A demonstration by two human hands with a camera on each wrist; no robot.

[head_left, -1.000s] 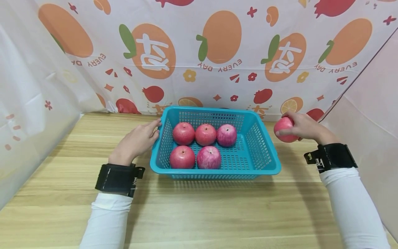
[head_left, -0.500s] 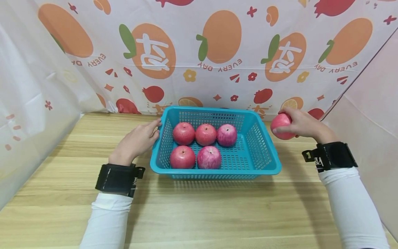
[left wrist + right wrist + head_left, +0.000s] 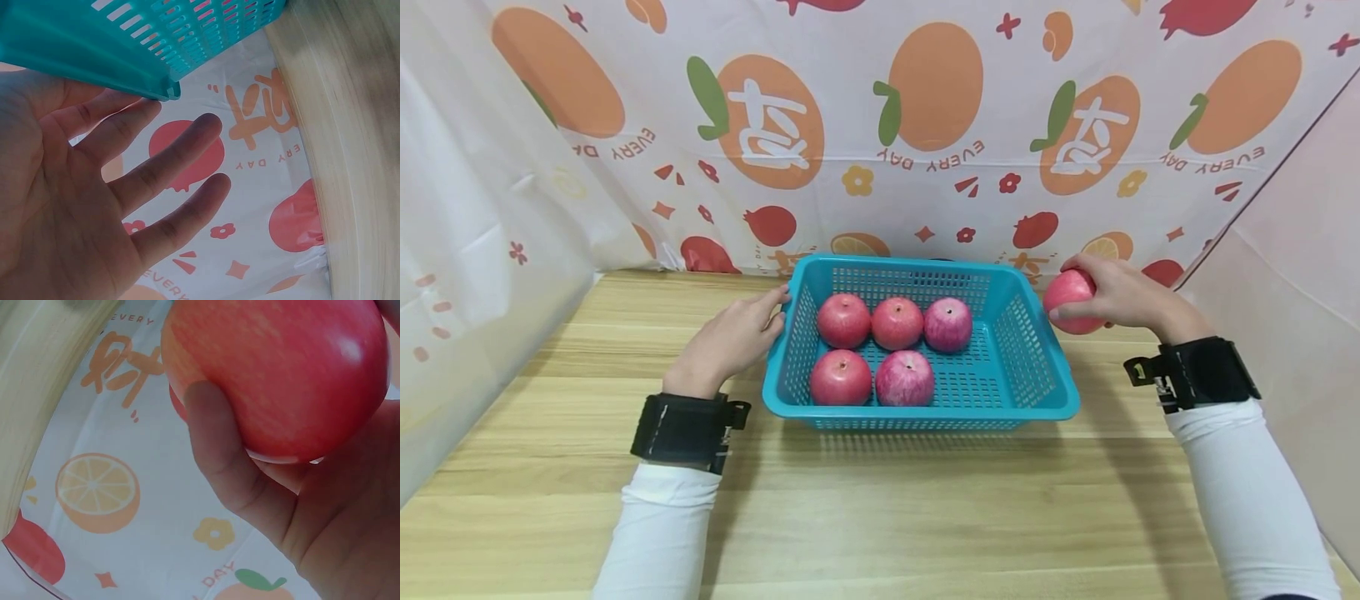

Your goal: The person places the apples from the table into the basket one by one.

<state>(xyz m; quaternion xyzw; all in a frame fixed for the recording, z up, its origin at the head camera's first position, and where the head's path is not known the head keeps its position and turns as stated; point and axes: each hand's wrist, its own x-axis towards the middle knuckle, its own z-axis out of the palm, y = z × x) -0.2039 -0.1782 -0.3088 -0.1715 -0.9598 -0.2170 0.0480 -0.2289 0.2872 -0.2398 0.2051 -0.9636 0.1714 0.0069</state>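
Note:
A blue-green plastic basket holds several red apples, grouped toward its left side. My left hand touches the basket's left rim, its fingers extended and spread in the left wrist view, where the rim lies against some of them. My right hand holds another red apple just beyond the basket's right rim, above the table. Up close in the right wrist view, the thumb presses on the side of that apple; the other fingers are mostly hidden behind it.
The basket stands on a light wooden table. Behind it hangs a white curtain printed with fruit, close to the basket's back edge. A pale wall bounds the right side, and white cloth hangs at the left.
My right hand has moved a little to the left with the apple, up to the basket's right rim. The left hand, the basket and the apples inside it stay in place.

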